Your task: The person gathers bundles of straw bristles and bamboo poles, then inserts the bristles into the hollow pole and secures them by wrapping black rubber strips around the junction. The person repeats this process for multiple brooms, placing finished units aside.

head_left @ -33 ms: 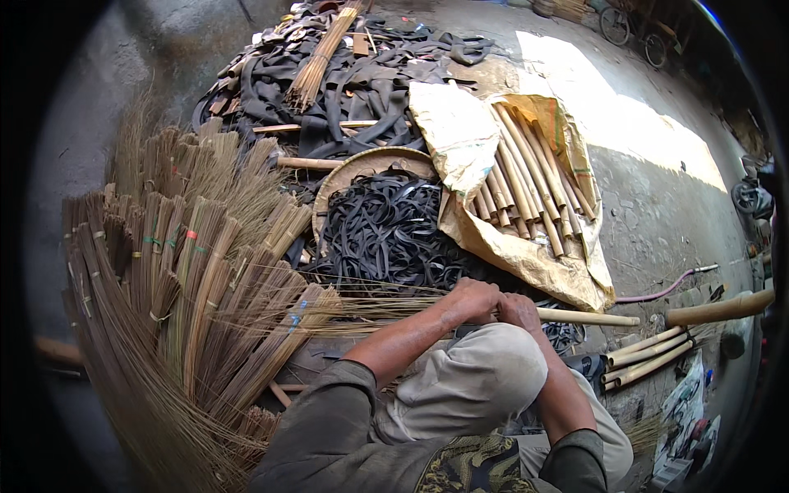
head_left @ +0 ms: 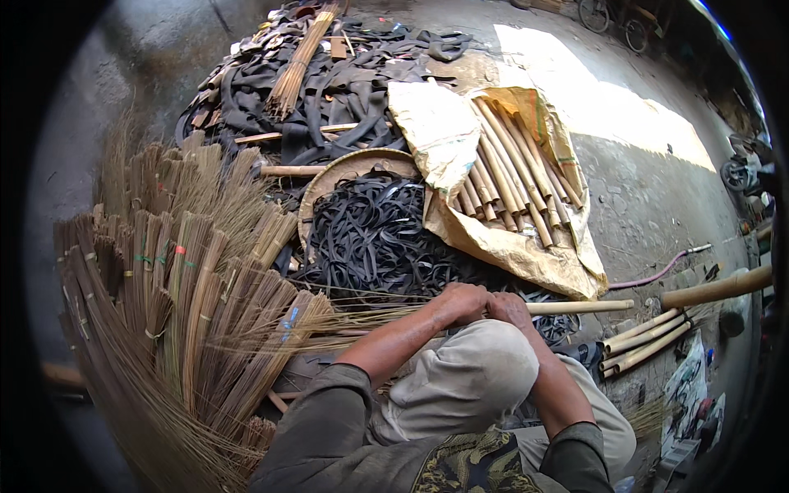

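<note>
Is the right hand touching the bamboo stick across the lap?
Touching. The head view shows the right hand wrapped round the bamboo stick, which emerges straight from its grip, beside the left hand.

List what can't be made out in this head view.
- Fingers of left hand and right hand: curled away around the stick.
- Where the stick meets the straw bundle: hidden under both hands.
- Lower sticks in the sack: covered by its fold.
- Picture rim: dark, bent.

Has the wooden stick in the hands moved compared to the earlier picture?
No. The wooden stick lies at the same place below the yellow sack, with both hands closed together at its end.
</note>
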A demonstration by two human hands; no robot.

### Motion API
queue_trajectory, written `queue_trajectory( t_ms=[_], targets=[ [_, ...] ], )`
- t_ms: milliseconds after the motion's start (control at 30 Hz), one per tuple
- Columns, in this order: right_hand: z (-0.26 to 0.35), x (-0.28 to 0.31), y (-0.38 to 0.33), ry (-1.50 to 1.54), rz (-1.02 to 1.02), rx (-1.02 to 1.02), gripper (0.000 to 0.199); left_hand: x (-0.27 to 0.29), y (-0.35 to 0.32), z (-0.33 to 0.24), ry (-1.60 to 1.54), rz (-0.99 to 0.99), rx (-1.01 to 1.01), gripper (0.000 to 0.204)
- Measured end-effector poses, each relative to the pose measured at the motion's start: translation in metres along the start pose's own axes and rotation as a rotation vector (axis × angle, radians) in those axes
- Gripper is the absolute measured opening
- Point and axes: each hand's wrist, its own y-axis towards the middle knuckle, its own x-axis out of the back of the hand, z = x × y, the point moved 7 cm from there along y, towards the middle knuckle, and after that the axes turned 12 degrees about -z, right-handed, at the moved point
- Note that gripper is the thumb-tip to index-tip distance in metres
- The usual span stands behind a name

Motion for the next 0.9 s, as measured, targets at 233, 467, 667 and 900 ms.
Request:
queue_trajectory(
  t_ms=[233, 467, 667, 900],
  targets=[
    [-0.035, -0.034, -0.079, -0.089, 0.021, -0.152, 0.015, -0.178, 0.058, 0.016, -0.438, 0.308, -0.154, 0.033],
    [-0.067, -0.024, -0.172, 0.082, -0.367, -1.120, 0.084, -0.161, 0.049, 0.005, -0.631, 0.438, 0.202, 0.025],
    [-0.041, -0.098, -0.186, 1.402, -0.300, -1.661, 0.062, -0.178, 0.065, 0.013, -0.530, 0.579, 0.313, 0.025],
    [-0.033, -0.127, -0.177, 1.603, -0.608, -1.642, 0.046, -0.177, 0.068, 0.011, -0.497, 0.585, 0.306, 0.027]
  ],
)
